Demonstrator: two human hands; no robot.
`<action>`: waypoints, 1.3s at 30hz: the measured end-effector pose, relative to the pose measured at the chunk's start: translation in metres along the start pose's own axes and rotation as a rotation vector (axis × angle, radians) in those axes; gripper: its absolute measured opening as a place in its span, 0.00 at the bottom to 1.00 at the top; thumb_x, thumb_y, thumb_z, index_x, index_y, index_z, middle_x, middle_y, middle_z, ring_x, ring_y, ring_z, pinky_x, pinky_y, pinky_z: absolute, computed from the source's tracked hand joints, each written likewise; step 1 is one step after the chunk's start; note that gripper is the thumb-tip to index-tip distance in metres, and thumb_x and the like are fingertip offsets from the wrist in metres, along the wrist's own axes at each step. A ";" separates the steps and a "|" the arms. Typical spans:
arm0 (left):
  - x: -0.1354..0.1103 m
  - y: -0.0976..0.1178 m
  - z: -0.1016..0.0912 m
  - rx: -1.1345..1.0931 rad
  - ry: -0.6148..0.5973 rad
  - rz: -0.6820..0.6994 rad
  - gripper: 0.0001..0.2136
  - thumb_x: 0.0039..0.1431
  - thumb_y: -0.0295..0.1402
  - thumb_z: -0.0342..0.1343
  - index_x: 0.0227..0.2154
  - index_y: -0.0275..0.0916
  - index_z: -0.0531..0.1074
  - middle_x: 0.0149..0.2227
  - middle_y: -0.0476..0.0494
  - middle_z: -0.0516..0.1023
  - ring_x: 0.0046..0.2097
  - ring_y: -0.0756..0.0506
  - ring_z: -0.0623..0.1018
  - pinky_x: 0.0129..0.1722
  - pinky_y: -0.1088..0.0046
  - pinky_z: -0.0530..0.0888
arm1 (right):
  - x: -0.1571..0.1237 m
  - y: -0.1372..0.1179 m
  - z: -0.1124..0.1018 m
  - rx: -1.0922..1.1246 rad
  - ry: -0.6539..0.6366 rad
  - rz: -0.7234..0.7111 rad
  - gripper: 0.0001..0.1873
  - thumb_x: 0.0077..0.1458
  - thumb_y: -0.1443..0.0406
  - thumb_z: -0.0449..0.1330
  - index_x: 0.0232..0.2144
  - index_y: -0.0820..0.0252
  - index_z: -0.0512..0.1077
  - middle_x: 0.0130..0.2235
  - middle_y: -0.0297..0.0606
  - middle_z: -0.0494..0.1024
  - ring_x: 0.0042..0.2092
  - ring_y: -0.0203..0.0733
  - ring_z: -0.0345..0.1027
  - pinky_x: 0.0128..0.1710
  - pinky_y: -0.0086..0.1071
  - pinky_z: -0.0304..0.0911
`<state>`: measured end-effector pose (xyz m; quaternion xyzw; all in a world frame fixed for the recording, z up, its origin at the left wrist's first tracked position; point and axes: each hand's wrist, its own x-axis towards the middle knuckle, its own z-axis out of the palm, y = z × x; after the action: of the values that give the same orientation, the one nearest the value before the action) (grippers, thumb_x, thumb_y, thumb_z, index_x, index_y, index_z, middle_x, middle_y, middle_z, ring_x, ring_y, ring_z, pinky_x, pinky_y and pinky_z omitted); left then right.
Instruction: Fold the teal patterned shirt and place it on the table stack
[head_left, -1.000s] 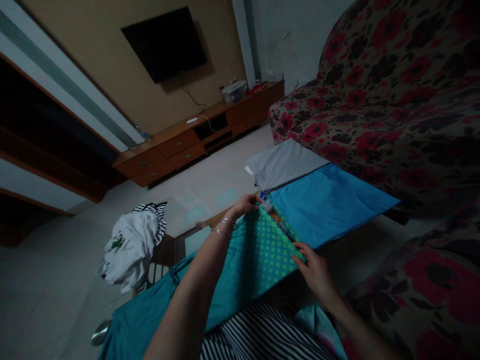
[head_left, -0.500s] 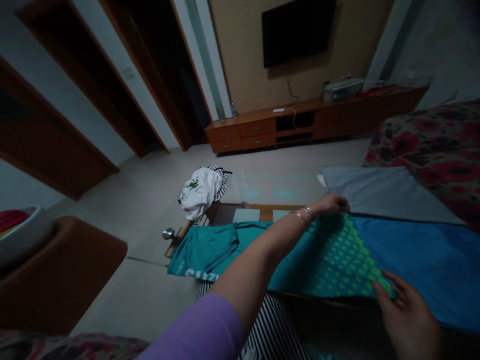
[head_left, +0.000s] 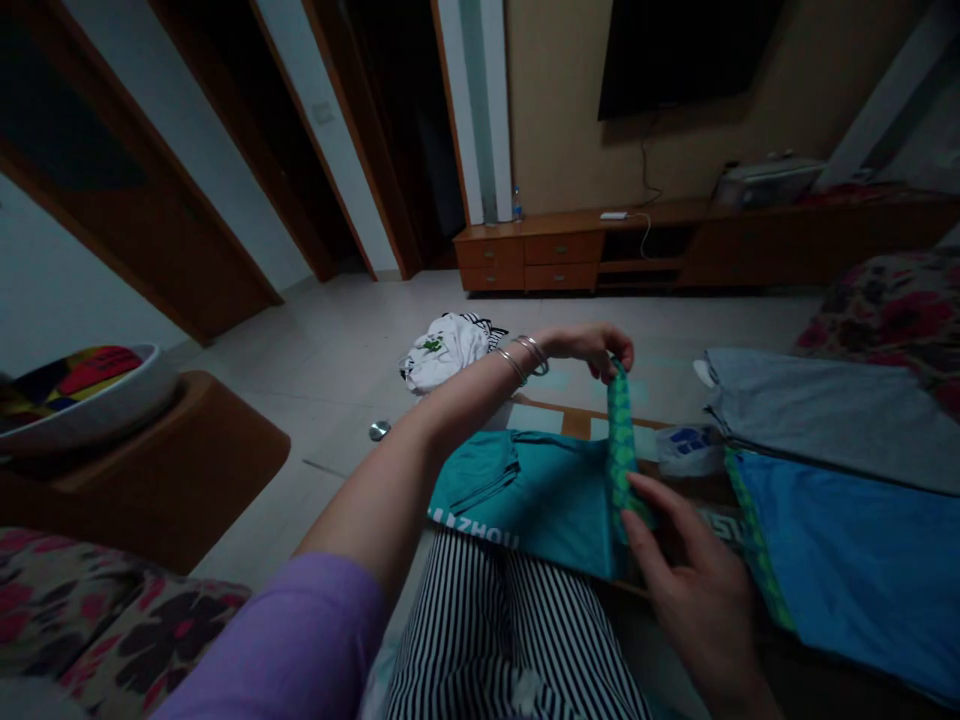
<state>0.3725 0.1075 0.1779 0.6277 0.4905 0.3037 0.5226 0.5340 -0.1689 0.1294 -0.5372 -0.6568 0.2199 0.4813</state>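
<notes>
A teal garment (head_left: pixel 536 490) with a green patterned part (head_left: pixel 621 440) and white lettering lies on a low table in front of me. My left hand (head_left: pixel 589 348), with bracelets on the wrist, pinches the far end of the green patterned edge and holds it raised. My right hand (head_left: pixel 694 585) grips the near end of the same edge, so the fabric stands on its side between the two hands. Beside it to the right lie a blue cloth (head_left: pixel 855 545) and a folded grey cloth (head_left: pixel 825 415).
A white and striped clothes heap (head_left: pixel 446 350) lies on the tiled floor beyond the table. A wooden TV cabinet (head_left: pixel 570 250) runs along the far wall. A bowl of colourful cloth (head_left: pixel 82 385) sits on a brown stand at left. A floral sofa (head_left: pixel 892 305) is at right.
Both hands have lifted the green patterned edge off the blue cloth and swung it leftward, up on its side over the teal garment. The view has turned to the left.
</notes>
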 end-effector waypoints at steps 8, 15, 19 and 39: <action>-0.083 -0.050 -0.121 0.018 0.073 0.033 0.09 0.60 0.29 0.56 0.36 0.25 0.74 0.31 0.40 0.75 0.38 0.47 0.73 0.39 0.67 0.71 | -0.003 -0.057 0.115 0.144 -0.375 -0.347 0.14 0.64 0.69 0.49 0.45 0.58 0.73 0.40 0.40 0.75 0.41 0.38 0.71 0.42 0.30 0.66; -0.143 -0.117 -0.178 0.046 0.268 0.045 0.14 0.62 0.37 0.56 0.46 0.33 0.71 0.45 0.40 0.75 0.43 0.45 0.76 0.43 0.64 0.76 | -0.019 -0.083 0.213 -0.291 -0.721 -0.405 0.13 0.61 0.73 0.53 0.43 0.57 0.74 0.40 0.39 0.73 0.42 0.41 0.69 0.38 0.29 0.61; -0.170 -0.148 -0.193 0.061 0.368 0.032 0.18 0.63 0.39 0.55 0.51 0.35 0.69 0.51 0.38 0.72 0.49 0.42 0.75 0.47 0.59 0.75 | -0.027 -0.093 0.251 -0.409 -0.815 -0.451 0.10 0.61 0.71 0.53 0.41 0.57 0.72 0.40 0.39 0.72 0.42 0.41 0.68 0.36 0.29 0.60; -0.213 -0.193 -0.200 0.213 0.484 -0.054 0.17 0.62 0.39 0.56 0.49 0.35 0.70 0.50 0.40 0.72 0.50 0.41 0.74 0.49 0.58 0.74 | -0.054 -0.115 0.332 -0.434 -0.983 -0.553 0.13 0.61 0.72 0.52 0.47 0.62 0.70 0.45 0.45 0.73 0.42 0.44 0.70 0.38 0.35 0.66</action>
<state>0.0648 -0.0247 0.0752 0.5750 0.6470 0.3777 0.3289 0.1867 -0.1806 0.0547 -0.2678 -0.9475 0.1699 0.0402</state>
